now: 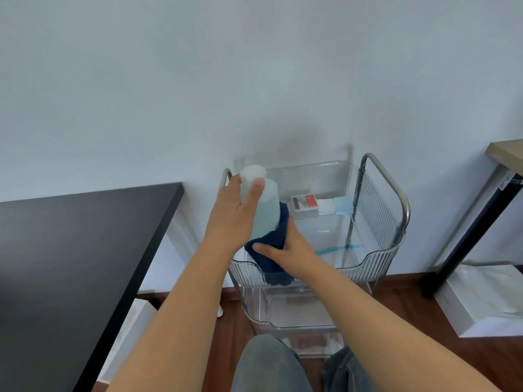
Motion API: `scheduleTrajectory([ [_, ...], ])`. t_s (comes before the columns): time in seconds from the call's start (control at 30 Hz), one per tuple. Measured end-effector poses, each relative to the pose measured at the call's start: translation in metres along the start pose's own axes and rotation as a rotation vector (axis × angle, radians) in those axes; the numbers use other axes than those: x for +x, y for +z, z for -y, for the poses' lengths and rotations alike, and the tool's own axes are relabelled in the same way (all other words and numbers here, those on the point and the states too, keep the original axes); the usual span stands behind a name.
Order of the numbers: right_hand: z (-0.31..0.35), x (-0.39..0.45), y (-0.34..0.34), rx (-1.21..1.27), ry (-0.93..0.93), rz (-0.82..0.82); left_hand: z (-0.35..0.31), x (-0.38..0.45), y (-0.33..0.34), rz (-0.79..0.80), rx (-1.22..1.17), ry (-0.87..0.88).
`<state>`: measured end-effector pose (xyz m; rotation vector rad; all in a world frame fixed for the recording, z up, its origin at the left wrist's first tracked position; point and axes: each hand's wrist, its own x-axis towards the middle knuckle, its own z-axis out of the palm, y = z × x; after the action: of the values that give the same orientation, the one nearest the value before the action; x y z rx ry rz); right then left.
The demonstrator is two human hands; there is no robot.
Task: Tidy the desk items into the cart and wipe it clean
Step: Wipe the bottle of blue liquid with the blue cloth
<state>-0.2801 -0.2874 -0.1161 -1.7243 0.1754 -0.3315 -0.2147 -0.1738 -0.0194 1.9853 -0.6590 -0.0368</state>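
Pale translucent bottle (264, 205), upright, touching navy cloth (273, 244), seemingly over clear cart (376, 258).

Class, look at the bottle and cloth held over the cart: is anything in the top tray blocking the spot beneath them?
Nothing visible does. The left hand grips the bottle and the right hand holds the dark blue cloth over the top tray's near left part. The small boxes sit at its far side.
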Motion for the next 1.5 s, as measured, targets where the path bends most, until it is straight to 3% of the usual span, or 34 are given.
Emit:
scheduleTrajectory([
  [0.1, -0.002, 0.001, -0.002, -0.072, 0.014, 0.001, 0.007, -0.009, 0.015, -0.105, 0.135, -0.092],
  [0.2, 0.000, 0.000, -0.002, -0.072, 0.011, -0.012, 0.015, -0.008, 0.031, -0.232, 0.084, -0.163],
  [0.3, 0.003, -0.002, 0.000, -0.042, -0.022, -0.039, 0.017, -0.001, 0.040, -0.260, 0.020, -0.243],
  [0.4, 0.005, -0.003, -0.002, -0.024, -0.051, -0.067, 0.021, 0.003, 0.036, -0.280, -0.086, -0.203],
  [0.57, 0.018, 0.002, -0.021, -0.195, -0.088, -0.067, 0.006, 0.020, -0.004, -0.076, -0.513, -0.040],
  [0.8, 0.017, -0.005, -0.023, -0.180, -0.110, -0.063, -0.013, 0.041, -0.044, 0.114, -0.769, 0.074],
  [0.93, 0.020, -0.009, -0.012, -0.167, -0.158, -0.176, -0.017, 0.034, -0.041, 0.163, -0.892, 0.046],
  [1.0, 0.021, -0.010, -0.008, -0.147, -0.202, -0.237, -0.023, 0.028, -0.036, 0.143, -0.898, 0.044],
  [1.07, 0.022, -0.011, -0.004, -0.178, -0.256, -0.339, -0.028, 0.016, -0.022, 0.047, -0.702, 0.096],
  [1.13, 0.024, -0.010, -0.002, -0.287, -0.329, -0.463, -0.027, -0.002, -0.001, -0.127, -0.513, 0.015],
  [1.23, 0.029, -0.008, -0.006, -0.506, -0.429, -0.570, -0.024, -0.016, 0.017, -0.286, -0.537, -0.091],
  [1.33, 0.034, -0.010, -0.013, -0.604, -0.440, -0.528, -0.020, -0.010, 0.007, -0.205, -0.640, -0.003],
  [1.43, 0.043, -0.008, -0.023, -0.506, -0.406, -0.416, -0.012, -0.005, -0.006, 0.002, -0.675, 0.153],
  [1.5, 0.048, -0.007, -0.029, -0.428, -0.382, -0.344, -0.010, 0.000, -0.016, 0.114, -0.692, 0.156],
])
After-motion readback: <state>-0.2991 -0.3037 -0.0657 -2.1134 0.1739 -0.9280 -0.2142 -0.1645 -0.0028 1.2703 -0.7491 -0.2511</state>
